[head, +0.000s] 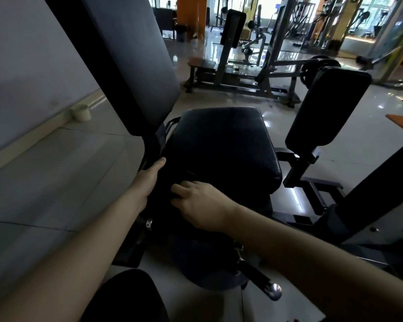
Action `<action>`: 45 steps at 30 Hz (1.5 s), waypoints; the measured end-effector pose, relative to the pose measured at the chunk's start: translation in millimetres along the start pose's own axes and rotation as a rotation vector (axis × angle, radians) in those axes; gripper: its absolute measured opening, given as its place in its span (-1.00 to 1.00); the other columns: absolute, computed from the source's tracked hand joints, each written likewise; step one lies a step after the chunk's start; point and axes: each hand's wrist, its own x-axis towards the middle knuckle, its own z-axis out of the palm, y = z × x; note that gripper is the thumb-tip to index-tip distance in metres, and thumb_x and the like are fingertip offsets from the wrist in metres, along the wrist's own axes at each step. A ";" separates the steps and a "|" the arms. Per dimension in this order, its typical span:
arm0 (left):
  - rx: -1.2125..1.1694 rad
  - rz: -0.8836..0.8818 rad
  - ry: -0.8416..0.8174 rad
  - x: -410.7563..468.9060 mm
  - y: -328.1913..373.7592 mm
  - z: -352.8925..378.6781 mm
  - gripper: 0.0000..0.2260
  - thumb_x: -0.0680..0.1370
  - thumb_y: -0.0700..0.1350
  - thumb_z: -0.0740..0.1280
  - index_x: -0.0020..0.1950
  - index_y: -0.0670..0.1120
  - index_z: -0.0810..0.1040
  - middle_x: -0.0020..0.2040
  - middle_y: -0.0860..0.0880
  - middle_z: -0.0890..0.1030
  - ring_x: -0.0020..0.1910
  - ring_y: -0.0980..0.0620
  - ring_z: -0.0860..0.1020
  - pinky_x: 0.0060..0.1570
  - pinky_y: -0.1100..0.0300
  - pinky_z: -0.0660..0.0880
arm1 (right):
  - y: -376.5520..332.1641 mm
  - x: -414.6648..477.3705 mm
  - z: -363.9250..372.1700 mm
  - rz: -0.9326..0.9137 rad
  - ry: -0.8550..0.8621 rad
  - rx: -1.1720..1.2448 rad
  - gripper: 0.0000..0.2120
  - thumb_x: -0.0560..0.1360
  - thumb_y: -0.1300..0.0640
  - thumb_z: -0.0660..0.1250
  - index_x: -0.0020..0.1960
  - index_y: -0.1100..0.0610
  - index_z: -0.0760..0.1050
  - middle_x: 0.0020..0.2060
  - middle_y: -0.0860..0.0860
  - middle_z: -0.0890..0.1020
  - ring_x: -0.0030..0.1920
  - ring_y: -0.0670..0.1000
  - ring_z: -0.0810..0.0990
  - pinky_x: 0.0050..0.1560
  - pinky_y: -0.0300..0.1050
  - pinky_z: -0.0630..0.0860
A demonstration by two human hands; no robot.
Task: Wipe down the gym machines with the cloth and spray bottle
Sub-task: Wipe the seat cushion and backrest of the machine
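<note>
A black padded seat (223, 145) of a gym machine lies in front of me, with its tall backrest (130, 61) rising at the left. My right hand (200, 203) rests on the seat's near edge, its fingers curled onto a dark cloth (165, 191) that is hard to tell apart from the padding. My left hand (149, 177) reaches along the seat's left side with the thumb lying straight. Its fingers are hidden behind the seat edge. No spray bottle is in view.
A second black pad (328, 108) on a steel frame stands to the right. A chrome-tipped lever (273, 290) juts out below the seat. More machines (242, 66) fill the tiled floor behind. A small pale cup (80, 112) sits by the left wall.
</note>
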 end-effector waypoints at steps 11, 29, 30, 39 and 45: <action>0.118 0.095 0.050 -9.6 -2.1 3.8 -0.26 0.44 0.48 0.27 0.46 0.02 0.49 0.37 0.00 0.55 0.32 -0.07 0.51 0.28 0.04 0.41 | 10.9 -94.1 -21.3 0.664 0.123 -0.097 -0.78 0.35 0.12 0.53 -0.23 0.12 0.48 -0.28 0.04 0.50 -0.36 0.09 0.52 -0.47 -0.10 0.34; 0.162 0.169 0.104 -14.0 -2.0 11.1 -0.37 0.55 0.39 0.21 0.36 -0.07 0.56 0.27 -0.05 0.61 0.24 -0.09 0.57 0.35 -0.05 0.46 | 22.0 -106.5 -47.4 0.918 0.014 -0.156 -0.78 0.54 -0.07 0.32 -0.20 0.04 0.51 -0.27 -0.04 0.52 -0.38 0.06 0.47 -0.40 -0.12 0.24; 0.160 0.167 0.106 -13.5 -0.8 10.7 -0.37 0.55 0.39 0.21 0.37 -0.07 0.56 0.29 -0.06 0.61 0.25 -0.09 0.56 0.35 -0.05 0.46 | 21.2 -104.3 -48.6 0.940 0.028 -0.143 -0.77 0.54 -0.06 0.31 -0.22 0.05 0.51 -0.29 -0.03 0.50 -0.39 0.06 0.45 -0.40 -0.12 0.24; 0.136 0.070 0.078 -9.3 5.9 5.1 -0.50 0.53 0.34 0.31 0.16 -0.07 0.60 0.12 -0.10 0.64 0.10 -0.11 0.60 0.21 0.04 0.51 | -54.5 31.1 -9.9 0.658 0.134 0.347 -0.87 0.51 0.12 0.33 0.01 0.16 0.53 -0.02 0.11 0.51 -0.22 0.16 0.58 -0.28 0.02 0.53; 0.059 -0.012 -0.050 -13.3 9.0 -9.5 -0.49 0.43 0.34 0.44 -0.04 -0.12 0.68 -0.27 -0.03 0.70 -0.22 -0.08 0.66 -0.22 0.13 0.51 | -46.7 47.1 -1.8 0.371 -0.002 0.091 -0.88 0.45 0.15 0.40 -0.03 0.13 0.59 -0.08 0.08 0.56 -0.40 0.07 0.52 -0.49 -0.15 0.20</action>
